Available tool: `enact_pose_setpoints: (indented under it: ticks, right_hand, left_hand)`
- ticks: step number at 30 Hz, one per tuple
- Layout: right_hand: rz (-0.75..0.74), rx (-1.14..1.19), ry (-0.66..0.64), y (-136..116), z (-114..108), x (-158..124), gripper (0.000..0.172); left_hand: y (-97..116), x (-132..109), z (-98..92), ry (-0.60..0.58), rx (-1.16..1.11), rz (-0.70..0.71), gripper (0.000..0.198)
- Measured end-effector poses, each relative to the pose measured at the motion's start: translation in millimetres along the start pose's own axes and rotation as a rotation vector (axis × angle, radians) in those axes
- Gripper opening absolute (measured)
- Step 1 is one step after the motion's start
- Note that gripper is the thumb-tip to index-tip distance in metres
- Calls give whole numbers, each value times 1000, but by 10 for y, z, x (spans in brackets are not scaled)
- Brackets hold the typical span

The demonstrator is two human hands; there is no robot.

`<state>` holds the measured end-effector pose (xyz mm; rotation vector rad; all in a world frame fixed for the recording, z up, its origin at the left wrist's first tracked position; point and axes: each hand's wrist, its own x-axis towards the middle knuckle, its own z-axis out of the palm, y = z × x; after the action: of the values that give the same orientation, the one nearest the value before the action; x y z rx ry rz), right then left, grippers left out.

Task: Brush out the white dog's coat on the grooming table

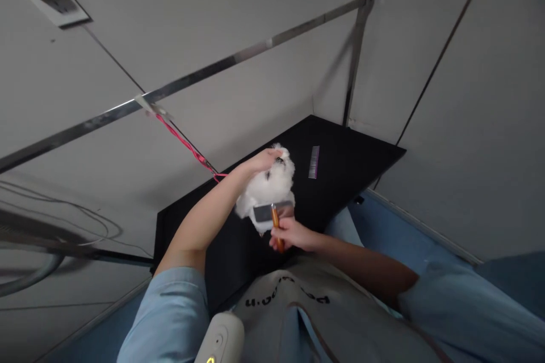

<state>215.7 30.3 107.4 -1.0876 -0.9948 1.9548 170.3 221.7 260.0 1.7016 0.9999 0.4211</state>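
Note:
A small white fluffy dog (279,181) is on the black table, its dark nose and one eye showing. My left hand (266,160) reaches in from the left and grips the dog's head beside the muzzle; some of its fingers are hidden in the fur. Wrapped round the orange-brown handle of a slicker brush (263,213) are the fingers of my right hand (292,234). The brush's wide flat head lies against the white fur below the dog's face. A pink cord (183,140) runs from the metal bar down towards the dog, its end hidden behind my left forearm.
A metal comb (314,162) with a purplish edge lies on the black table (353,153), right of the dog. A metal bar (251,51) crosses above the table, joined to an upright (355,57) at the back. A wall socket (62,3) and loose cables (80,204) are at the left.

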Motion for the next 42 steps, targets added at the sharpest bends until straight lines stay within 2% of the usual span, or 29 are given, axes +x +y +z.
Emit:
enact_pose_setpoints:
  ticks: [3, 5, 7, 8, 10, 12, 13, 17, 19, 21, 22, 24, 26, 27, 29, 31, 32, 33, 35, 36, 37, 39, 41, 42]
  right_hand:
    - [219, 26, -109, 65, 38, -29, 13]
    - [143, 30, -104, 88, 42, -30, 10]
    - [8, 28, -21, 92, 27, -15, 11]
    - [-12, 34, 13, 101, 19, -6, 12]
    - [89, 53, 7, 142, 9, 1, 16]
    - [220, 78, -59, 184, 6, -5, 18]
    - [220, 86, -71, 189, 5, -10, 18]
    - [-23, 54, 51, 141, 2, -8, 13]
    - [74, 63, 39, 155, 20, -14, 15]
    - [237, 104, -60, 176, 39, -36, 19]
    - [259, 118, -112, 170, 42, -47, 19]
    - [118, 109, -143, 109, 29, -52, 19]
    - [-110, 53, -66, 27, 4, -29, 20]
    - [-162, 15, -27, 1, -7, -14, 22]
    - [-108, -50, -20, -13, -17, 7, 27]
    - [18, -77, -146, -22, -27, 3, 34]
    - [1, -72, -205, -45, -37, -6, 36]
    - [-80, -61, -224, -83, -51, -15, 37]
    - [-312, -41, -145, -163, -89, -22, 35]
    - [-382, -50, -83, -177, -105, -13, 32]
    - [-381, -69, -32, -159, -116, 5, 27]
    - [-168, -142, -42, -33, -115, 54, 20]
    - [90, -223, -150, 111, -98, 83, 19]
    - [146, -240, -200, 141, -93, 83, 20]
  left_hand:
    - [-8, -33, -13, 15, 45, 1, 27]
    - [-14, -61, -18, 1, 45, 4, 26]
    - [-21, -97, -30, -40, 23, 20, 22]
    - [-23, -118, -39, -59, 17, 35, 21]
    - [-20, -166, -59, -88, 19, 62, 20]
    - [-4, -214, -78, -95, 24, 79, 22]
    - [8, -235, -86, -92, 23, 80, 24]
    - [46, -292, -119, -91, 42, 77, 29]
    - [44, -312, -144, -108, 81, 99, 30]
    - [31, -335, -168, -127, 129, 132, 31]
    - [23, -347, -177, -137, 153, 148, 32]
    - [6, -371, -187, -151, 209, 182, 35]
    - [-9, -391, -185, -179, 266, 220, 39]
    - [-16, -400, -180, -199, 292, 238, 40]
    - [-26, -417, -170, -253, 321, 274, 42]
    - [-27, -434, -162, -319, 330, 298, 44]
    - [-24, -441, -162, -345, 334, 298, 45]
    - [-16, -447, -165, -358, 337, 288, 45]
    - [5, -457, -185, -345, 339, 266, 44]
    - [17, -461, -203, -323, 337, 263, 44]
    - [28, -464, -229, -296, 327, 267, 42]
    - [38, -475, -296, -246, 286, 273, 40]
    - [31, -500, -372, -199, 213, 252, 35]
    - [24, -519, -408, -173, 165, 236, 32]
